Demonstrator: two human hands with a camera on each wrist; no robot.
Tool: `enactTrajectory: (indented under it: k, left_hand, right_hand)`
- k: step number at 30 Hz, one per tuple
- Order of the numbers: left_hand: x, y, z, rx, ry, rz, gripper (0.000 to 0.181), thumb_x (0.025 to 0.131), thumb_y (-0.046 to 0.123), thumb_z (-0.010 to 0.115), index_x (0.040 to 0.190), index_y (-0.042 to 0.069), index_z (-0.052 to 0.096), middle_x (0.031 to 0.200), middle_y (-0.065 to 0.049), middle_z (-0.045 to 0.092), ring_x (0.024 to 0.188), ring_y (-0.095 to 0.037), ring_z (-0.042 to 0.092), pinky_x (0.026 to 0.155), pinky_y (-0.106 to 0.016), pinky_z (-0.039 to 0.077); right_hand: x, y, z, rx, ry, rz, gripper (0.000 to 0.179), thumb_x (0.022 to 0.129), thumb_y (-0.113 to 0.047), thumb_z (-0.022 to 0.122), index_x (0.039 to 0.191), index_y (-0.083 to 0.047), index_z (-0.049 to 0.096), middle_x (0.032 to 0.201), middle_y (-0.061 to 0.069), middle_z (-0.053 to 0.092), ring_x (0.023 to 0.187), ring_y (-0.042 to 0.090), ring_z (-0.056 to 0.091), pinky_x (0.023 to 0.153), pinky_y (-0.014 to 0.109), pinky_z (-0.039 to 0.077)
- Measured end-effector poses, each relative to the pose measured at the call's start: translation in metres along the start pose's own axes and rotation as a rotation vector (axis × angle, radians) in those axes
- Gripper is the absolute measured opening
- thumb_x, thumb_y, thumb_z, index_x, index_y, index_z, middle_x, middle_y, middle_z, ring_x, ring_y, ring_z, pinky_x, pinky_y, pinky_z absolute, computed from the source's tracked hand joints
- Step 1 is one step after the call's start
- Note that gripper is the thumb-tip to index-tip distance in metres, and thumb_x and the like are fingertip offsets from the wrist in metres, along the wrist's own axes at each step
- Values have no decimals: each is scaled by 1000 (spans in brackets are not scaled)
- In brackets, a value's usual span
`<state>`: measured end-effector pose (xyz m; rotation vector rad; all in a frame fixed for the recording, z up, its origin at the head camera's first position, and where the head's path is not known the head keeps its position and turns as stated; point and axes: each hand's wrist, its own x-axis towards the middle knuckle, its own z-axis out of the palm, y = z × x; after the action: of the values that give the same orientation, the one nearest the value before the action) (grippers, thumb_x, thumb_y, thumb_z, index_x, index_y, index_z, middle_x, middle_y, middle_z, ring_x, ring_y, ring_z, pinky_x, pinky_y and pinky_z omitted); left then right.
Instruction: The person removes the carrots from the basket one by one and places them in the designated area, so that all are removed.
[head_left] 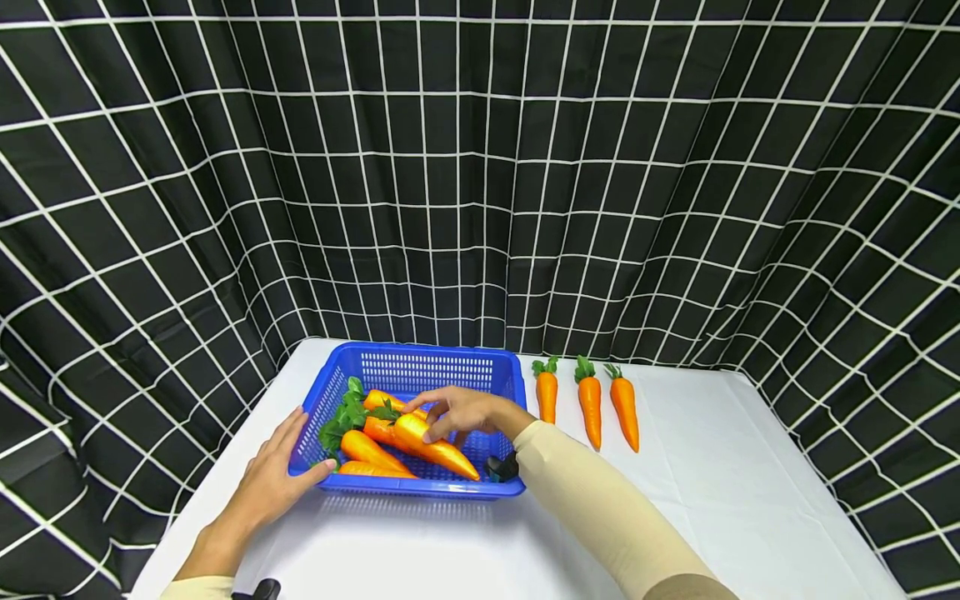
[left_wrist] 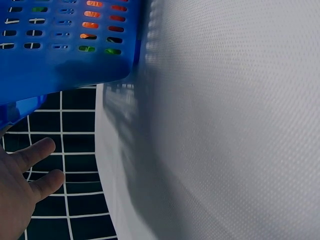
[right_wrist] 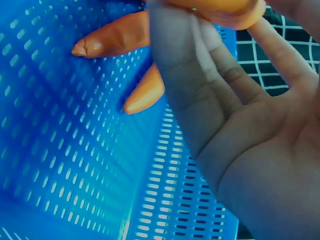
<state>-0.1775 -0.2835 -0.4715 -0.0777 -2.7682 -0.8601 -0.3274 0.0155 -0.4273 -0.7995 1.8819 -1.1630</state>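
A blue plastic basket (head_left: 429,350) with slotted walls stands on the table and holds several orange carrots with green tops. My right hand (head_left: 476,410) reaches over its right side. Thumb and fingers pinch a carrot (head_left: 442,454) that lies slanted above the others, its tip pointing right toward me. In the right wrist view the fingers curl at this carrot (right_wrist: 235,14), and two more carrot tips show below it. My left hand (head_left: 272,482) rests at the basket's near left corner, fingers extended along the rim and thumb over the front edge. Leafy tops (head_left: 345,421) bunch beside it.
To the basket's right, three carrots lie side by side on the white table (head_left: 720,467): a left carrot (head_left: 547,396), a middle carrot (head_left: 590,408) and a right carrot (head_left: 625,410). A black curtain (head_left: 480,183) with white grid lines encloses the back and sides.
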Motion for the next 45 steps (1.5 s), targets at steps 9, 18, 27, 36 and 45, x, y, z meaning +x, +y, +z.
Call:
enactTrajectory:
  k: [9,18,27,36,45]
  left_hand:
    - [0,1,-1,0,-15,-12,91,85,50,67,151,2,27,156,-17,20,128,-54,29,93,-71,24]
    - [0,0,0,-6,4,5,91,84,50,68,150,2,29,156,-17,21,128,-54,30,92,-70,25]
    - [-1,2,-1,-5,0,10,90,85,49,68,150,1,29,155,-18,22,127,-53,31,92,-72,25]
    - [-1,2,-2,2,1,14,90,85,50,67,150,0,29,155,-18,22,125,-53,33,91,-72,26]
    - [-2,3,-2,3,-2,10,91,85,51,67,149,0,29,155,-19,22,126,-54,32,91,-72,25]
  right_hand:
    - [-8,-7,-5,105,62,-85,51,86,-6,70,133,-22,58,106,19,59,85,27,63,68,47,56]
    - [-22,-15,-9,204,163,-122,51,86,-7,71,133,-22,58,105,20,57,89,31,63,69,51,55]
    - [-43,-25,-10,271,243,-205,51,87,-8,71,135,-16,56,106,20,56,91,31,62,70,51,55]
    - [-67,-24,-12,325,318,-267,53,88,-9,70,138,-15,52,106,20,55,91,32,61,70,52,55]
    - [-95,-20,-11,329,407,-290,55,88,-12,72,138,-18,52,110,23,54,91,37,63,72,55,54]
